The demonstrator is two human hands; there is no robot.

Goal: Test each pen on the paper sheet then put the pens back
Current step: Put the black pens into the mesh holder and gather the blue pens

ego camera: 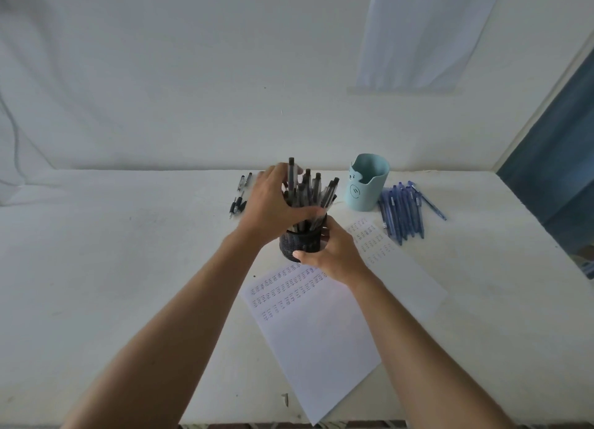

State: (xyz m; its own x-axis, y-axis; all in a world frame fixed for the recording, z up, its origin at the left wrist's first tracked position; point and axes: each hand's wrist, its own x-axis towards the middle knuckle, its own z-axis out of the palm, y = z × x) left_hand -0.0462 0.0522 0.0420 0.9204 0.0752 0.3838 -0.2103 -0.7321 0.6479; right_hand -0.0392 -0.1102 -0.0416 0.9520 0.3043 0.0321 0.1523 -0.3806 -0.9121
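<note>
Right now the black pens [316, 187] stand bunched in a dark mesh pot [302, 242] at the middle of the frame, near the top edge of the paper sheet [321, 332]. The person's left hand [273, 206] is wrapped around the bundle above the rim, thumb across the front and fingers curled behind. The right hand [337, 258] clasps the pot from the near right side and steadies it.

Rows of small ink marks cover the upper part of the sheet, and its lower half is blank. A second sheet [408, 268], lying under its right edge and running toward the right of the frame, carries more marks at its top end. So I judge much of the testing done, with the black pens mostly back in their pot.

What seems left lies further out. A few black pens [238, 203] lie loose on the table [128, 251] just left of the pot. To the right, a pale blue cup [369, 187] stands upright, and I can see no pens sticking out of it. A row of blue pens [403, 213] lies side by side just beyond it, not yet put back. Whether those were tested I cannot tell for sure. A printed notice [427, 36] hangs on the wall at the upper right.
</note>
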